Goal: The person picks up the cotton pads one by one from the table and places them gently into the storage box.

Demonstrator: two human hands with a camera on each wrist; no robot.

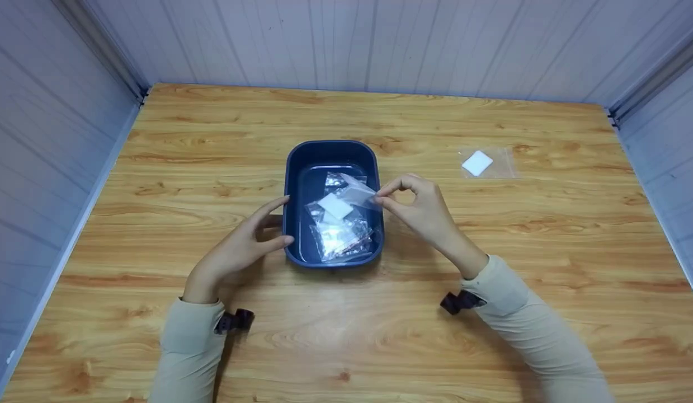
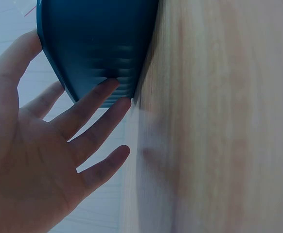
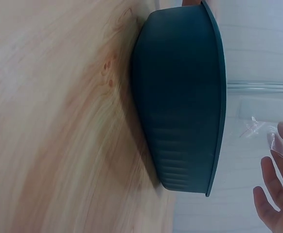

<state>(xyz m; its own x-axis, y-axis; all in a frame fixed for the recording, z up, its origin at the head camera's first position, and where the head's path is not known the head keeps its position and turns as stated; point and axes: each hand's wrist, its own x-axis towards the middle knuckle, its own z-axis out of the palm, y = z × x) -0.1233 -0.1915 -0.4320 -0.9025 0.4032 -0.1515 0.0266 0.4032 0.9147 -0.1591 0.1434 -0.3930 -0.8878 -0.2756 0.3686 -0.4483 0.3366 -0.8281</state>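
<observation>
My right hand (image 1: 422, 207) pinches a small clear zip bag (image 1: 357, 194) between thumb and forefinger, over the right rim of a dark blue plastic bin (image 1: 304, 146). In the right wrist view the pinched bag (image 3: 277, 109) shows above the rim, with the other fingers loosely bent. My left hand (image 1: 240, 240) touches the bin's left side, thumb and fingertip at the rim. Its spread, nearly straight fingers (image 2: 95, 128) lie along the outer wall in the left wrist view. Inside the bin lie several clear bags (image 1: 346, 240), one with a white square piece (image 1: 335, 206).
Another clear zip bag (image 1: 503, 162) holding a white square (image 1: 477, 163) lies flat on the wood-grain table (image 1: 346, 330), to the right and back of the bin. Pale panel walls (image 1: 346, 45) stand behind and at both sides of the table.
</observation>
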